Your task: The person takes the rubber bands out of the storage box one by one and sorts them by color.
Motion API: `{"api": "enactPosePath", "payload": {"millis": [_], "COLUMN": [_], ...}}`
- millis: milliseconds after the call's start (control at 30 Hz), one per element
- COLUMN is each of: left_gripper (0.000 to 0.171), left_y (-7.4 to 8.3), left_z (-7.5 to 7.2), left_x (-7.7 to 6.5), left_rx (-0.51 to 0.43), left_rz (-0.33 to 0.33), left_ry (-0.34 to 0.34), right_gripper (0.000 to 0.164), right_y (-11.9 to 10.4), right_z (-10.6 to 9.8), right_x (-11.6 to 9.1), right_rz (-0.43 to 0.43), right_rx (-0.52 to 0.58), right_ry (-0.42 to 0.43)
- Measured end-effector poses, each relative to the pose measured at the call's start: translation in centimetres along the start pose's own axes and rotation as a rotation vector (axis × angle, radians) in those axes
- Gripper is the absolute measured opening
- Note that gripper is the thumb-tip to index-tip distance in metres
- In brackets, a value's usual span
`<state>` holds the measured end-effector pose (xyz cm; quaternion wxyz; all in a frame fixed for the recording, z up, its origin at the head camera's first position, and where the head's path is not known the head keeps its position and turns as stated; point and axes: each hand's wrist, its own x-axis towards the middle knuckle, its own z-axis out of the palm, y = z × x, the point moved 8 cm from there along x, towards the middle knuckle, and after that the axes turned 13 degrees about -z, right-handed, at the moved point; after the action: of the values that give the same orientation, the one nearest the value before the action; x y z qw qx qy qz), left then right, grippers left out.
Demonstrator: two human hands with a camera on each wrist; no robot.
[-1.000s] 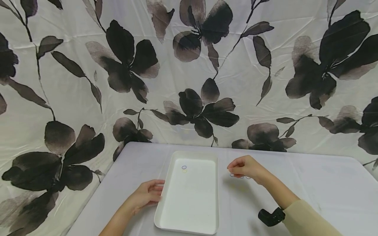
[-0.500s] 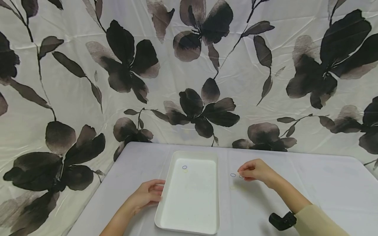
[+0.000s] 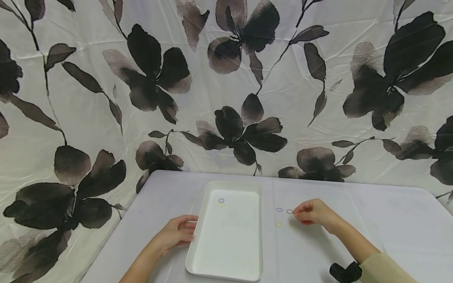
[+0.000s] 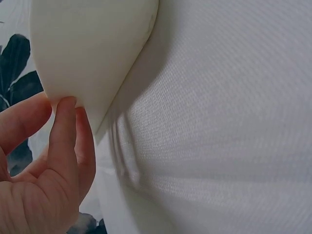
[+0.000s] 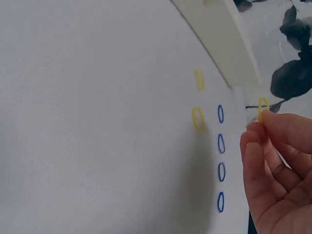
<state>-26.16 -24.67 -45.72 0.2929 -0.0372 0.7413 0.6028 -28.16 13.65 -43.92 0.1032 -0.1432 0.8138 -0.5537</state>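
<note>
Right hand, grasping: thumb and fingertips pinch one yellow ring, clear of the table and beyond the tray's right edge; a light pinch on one side of the loop seems best, since so thin a piece could bend or spring away.

Left hand, grasping: fingertips grip the white tray at its left edge; even, gentle pressure should do, as tipping that edge might slide the contents.

In the tray, toward its far left corner: one blue ring; one pale yellow ring, just beside.

On the table: four loose blue rings, in a row; two loose yellow rings, nearer the table's near edge; fingers are best lifted well above these, lest they brush the row askew.
</note>
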Motion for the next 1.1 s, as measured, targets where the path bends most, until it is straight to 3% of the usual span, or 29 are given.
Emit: {"api": "enactPosePath", "payload": {"millis": [533, 1100], "left_gripper": [0.064, 0.063], "left_y": [0.2, 0.3], "left_z": [0.2, 0.2], "left_x": [-0.4, -0.3], "left_rx": [-0.001, 0.01], "left_rz": [0.0, 0.007], "left_ry": [-0.005, 0.005], "right_gripper": [0.016, 0.01], "right_y": [3.5, 3.6], "right_z": [0.0, -0.2], "right_x": [-1.6, -1.8], "right_rz": [0.08, 0.144], "right_rx": [-0.043, -0.115], "right_ry": [0.061, 0.124]}}
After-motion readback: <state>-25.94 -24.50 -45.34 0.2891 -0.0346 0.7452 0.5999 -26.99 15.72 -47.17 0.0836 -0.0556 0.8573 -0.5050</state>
